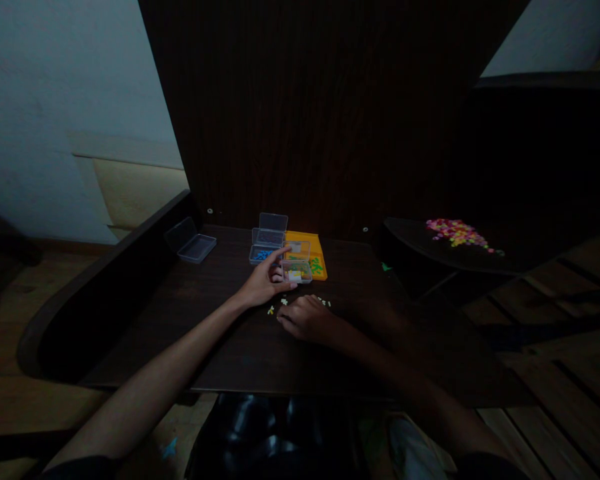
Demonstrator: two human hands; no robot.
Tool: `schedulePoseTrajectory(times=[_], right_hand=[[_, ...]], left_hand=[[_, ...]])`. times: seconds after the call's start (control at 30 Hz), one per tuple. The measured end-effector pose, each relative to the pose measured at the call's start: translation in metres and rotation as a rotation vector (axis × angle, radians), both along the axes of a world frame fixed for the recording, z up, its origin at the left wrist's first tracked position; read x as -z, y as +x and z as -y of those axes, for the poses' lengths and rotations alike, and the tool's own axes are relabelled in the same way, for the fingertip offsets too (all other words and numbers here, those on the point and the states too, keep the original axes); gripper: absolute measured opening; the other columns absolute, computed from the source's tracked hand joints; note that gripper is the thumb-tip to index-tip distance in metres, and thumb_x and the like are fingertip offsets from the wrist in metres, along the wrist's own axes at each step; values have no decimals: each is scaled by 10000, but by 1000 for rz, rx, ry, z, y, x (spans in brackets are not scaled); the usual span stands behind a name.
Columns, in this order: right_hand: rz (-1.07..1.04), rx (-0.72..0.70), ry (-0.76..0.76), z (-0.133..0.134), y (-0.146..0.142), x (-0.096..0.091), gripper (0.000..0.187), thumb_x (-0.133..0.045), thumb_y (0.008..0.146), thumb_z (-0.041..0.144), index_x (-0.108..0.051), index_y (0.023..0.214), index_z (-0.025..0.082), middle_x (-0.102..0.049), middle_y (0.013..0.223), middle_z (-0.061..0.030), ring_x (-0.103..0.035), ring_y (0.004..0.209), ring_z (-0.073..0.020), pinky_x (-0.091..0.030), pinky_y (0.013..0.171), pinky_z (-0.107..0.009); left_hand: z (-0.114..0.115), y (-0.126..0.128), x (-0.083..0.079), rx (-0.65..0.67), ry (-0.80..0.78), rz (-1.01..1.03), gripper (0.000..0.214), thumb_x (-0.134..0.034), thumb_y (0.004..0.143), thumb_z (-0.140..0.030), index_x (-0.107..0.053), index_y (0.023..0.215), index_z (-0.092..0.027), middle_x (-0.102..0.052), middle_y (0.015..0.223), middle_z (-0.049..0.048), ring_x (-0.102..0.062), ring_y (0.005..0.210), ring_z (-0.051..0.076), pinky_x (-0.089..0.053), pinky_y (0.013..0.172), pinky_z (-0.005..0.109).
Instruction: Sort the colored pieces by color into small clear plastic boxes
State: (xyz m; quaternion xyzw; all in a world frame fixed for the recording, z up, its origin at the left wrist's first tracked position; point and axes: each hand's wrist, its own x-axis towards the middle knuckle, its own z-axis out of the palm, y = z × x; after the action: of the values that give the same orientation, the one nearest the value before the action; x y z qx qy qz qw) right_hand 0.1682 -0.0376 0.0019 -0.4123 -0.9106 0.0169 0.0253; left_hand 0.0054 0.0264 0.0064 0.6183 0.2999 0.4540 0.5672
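Note:
My left hand (261,283) grips a small clear plastic box (305,279) with its lid up, the thumb at the front and the fingers at the left side. Yellow and white bits lie in that box. My right hand (307,317) is closed, its fingertips down at the dark desk beside small whitish pieces (284,302); whether a piece is pinched in them is hidden. A few more pale pieces (324,303) lie behind the right hand, and a yellow-and-white cluster (271,310) lies to its left.
Behind the held box is an orange tray (322,250) with green pieces. Next to it stands an open clear box with blue pieces (263,255). An open clear box (199,249) sits at the left. Colourful beads (457,233) are heaped on the right shelf (405,235).

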Motion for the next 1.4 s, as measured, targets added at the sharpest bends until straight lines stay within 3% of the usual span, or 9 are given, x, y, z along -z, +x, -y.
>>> schedulePoseTrajectory(times=[0.17,0.4,0.53,0.77,0.93,1.23,1.4], right_hand=[[24,-21,20,2,1,-6,233,-499,945,318,-702,969,205,-691,853,-73,-585,818,-189,-338,724,-290],[-35,93,36,-24,18,-55,294,-469,962,335,-691,1115,218,-736,983,-82,-645,791,-185,-396,702,-275],[-18,195,56,-42,29,-71,346,-416,987,354,-686,1142,203,-732,1040,-106,-665,869,-212,-424,740,-289],[109,117,49,-52,28,-74,380,-386,989,357,-689,1157,199,-721,1006,-121,-654,876,-230,-451,754,-302],[118,45,54,-53,24,-75,376,-414,981,351,-608,1295,274,-709,1066,-102,-651,904,-237,-458,761,-318],[132,56,30,-52,20,-79,413,-428,967,320,-547,1362,313,-698,1135,-98,-651,941,-238,-460,784,-327],[63,73,62,-49,26,-82,390,-444,938,285,-631,1280,285,-727,1069,-89,-659,887,-226,-443,742,-296]], left_hand=[[0,0,0,-4,3,-3,860,-824,621,-170,-425,1381,-221,-585,1109,83,-580,742,97,-559,765,333],[1,1,0,16,-1,11,841,-800,647,-154,-412,1392,-201,-593,1035,65,-577,735,92,-538,722,268],[2,1,-1,38,-14,7,866,-806,635,-142,-399,1396,-211,-583,963,26,-577,756,99,-534,749,285],[5,2,-2,41,11,-36,837,-798,640,-132,-418,1383,-202,-573,958,25,-557,748,96,-526,730,286],[6,3,-2,54,23,-38,833,-799,647,-147,-418,1385,-209,-583,950,26,-576,769,115,-532,741,300],[4,3,0,75,13,-43,856,-800,650,-173,-392,1403,-201,-562,899,6,-553,746,112,-516,725,298],[4,2,-1,63,11,-53,864,-806,648,-179,-390,1405,-201,-560,905,9,-549,724,103,-511,710,285]])
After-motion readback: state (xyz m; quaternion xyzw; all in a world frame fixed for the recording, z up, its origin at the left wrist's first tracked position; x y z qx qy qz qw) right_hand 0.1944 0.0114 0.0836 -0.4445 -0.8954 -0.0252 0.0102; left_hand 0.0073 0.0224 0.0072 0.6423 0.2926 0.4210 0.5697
